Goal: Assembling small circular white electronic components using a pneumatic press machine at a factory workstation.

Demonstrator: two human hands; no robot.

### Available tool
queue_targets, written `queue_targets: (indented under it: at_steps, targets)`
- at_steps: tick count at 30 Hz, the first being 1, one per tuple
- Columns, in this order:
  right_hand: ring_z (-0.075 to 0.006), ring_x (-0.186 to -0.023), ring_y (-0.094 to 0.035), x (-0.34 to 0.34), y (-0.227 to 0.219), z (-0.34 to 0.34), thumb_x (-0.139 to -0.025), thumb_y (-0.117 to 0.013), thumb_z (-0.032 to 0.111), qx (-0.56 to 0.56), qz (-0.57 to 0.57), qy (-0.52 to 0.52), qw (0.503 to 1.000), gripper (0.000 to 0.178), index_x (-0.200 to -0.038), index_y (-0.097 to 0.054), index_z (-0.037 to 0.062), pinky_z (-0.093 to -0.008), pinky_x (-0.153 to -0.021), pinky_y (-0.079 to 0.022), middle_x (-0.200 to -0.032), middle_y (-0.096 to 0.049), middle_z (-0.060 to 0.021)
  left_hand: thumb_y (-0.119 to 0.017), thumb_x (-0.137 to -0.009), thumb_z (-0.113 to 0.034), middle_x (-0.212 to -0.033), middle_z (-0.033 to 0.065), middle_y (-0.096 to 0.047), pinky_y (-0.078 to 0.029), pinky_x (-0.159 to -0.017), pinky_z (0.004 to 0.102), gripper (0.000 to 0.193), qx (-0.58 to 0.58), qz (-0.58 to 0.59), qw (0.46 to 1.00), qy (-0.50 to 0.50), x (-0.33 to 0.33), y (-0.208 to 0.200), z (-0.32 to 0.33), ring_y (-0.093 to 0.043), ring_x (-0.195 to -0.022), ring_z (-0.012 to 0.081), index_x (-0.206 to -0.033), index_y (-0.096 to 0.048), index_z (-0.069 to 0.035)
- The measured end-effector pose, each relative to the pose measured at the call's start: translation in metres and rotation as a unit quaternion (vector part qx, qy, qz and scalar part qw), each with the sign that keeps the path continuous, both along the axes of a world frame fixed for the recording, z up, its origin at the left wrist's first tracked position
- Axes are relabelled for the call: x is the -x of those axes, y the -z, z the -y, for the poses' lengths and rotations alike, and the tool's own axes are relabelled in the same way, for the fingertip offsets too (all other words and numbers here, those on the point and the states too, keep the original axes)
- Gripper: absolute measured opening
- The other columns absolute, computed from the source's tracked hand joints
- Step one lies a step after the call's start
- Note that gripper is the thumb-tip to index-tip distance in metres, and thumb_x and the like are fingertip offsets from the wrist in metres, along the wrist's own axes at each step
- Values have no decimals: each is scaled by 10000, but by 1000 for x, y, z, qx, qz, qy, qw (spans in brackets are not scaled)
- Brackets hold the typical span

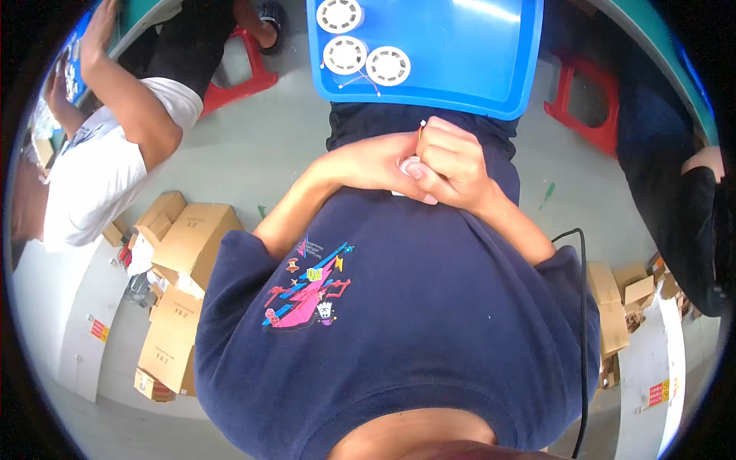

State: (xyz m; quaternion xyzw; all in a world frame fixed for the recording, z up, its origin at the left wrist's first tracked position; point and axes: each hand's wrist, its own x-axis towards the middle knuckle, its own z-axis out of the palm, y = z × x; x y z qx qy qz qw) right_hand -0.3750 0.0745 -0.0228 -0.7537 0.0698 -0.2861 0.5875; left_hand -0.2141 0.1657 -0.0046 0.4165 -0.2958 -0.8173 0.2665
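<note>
Close in front of my body, my left hand [376, 162] and my right hand [454, 162] are pressed together. Between them is a white part [409, 162], mostly hidden by my fingers and palms. The fingers of my right hand are curled into a fist and its thumb lies over the part. My left hand cups it from the other side. A small white connector [422, 123] on thin wires sticks up above the hands. Just beyond, several round white slotted housings [389, 66] with thin wires lie in the left part of a blue tray [468, 57].
Red stools [590, 103] stand on the floor at both sides of the tray. A person in a white shirt [115, 165] works at the left, and another in dark clothes [667, 169] is at the right. Cardboard boxes [201, 238] are stacked behind. A black cable [584, 330] hangs by my right arm.
</note>
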Motion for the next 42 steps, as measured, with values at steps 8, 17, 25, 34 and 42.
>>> queue_targets:
  at_steps: [8, 17, 25, 34, 42]
  targets:
    - [-261, -571, -454, -5, -1, 0, -848, -742, 100, 8, -1, -26, 1000, 311, -629, -530, 38, -388, -519, -384, -646, -472, -89, -773, -836, -97, -959, 39, -683, -518, -810, 290, 303, 54, -37, 997, -34, 0, 4, -6, -628, -933, 116, -1085, -635, 7]
    - [-256, -542, -446, -6, -4, 2, -835, -745, 108, 32, -10, -47, 998, 339, -606, -499, 65, -392, -499, -367, -625, -464, -72, -750, -862, -188, -1194, 121, -665, -511, -961, 372, 425, 76, 3, 997, 20, -2, 23, -20, -630, -1134, 220, -1228, -629, -6]
    - [-243, -519, -412, -6, 3, 1, -840, -662, 112, 12, 1, -42, 999, 305, -606, -480, 43, -396, -474, -307, -603, -433, -72, -720, -880, -233, -1221, 132, -659, -506, -966, 376, 458, 86, 8, 995, 47, -1, 29, -19, -627, -1157, 230, -1261, -619, 1]
    - [-266, -529, -448, -8, 6, 4, -836, -719, 74, -1, -7, -62, 998, 336, -600, -482, 62, -400, -501, -362, -603, -441, -72, -695, -898, -228, -1230, 158, -656, -493, -992, 412, 415, 108, 9, 994, 31, -2, 31, -19, -616, -1196, 289, -1246, -632, -10]
    - [-264, -533, -451, -9, 9, 6, -841, -722, 86, -4, -13, -67, 998, 352, -596, -471, 68, -405, -503, -367, -604, -432, -70, -703, -902, -236, -1275, 166, -641, -483, -1011, 421, 420, 88, 20, 995, 50, -4, 33, -17, -601, -1230, 303, -1253, -634, -16]
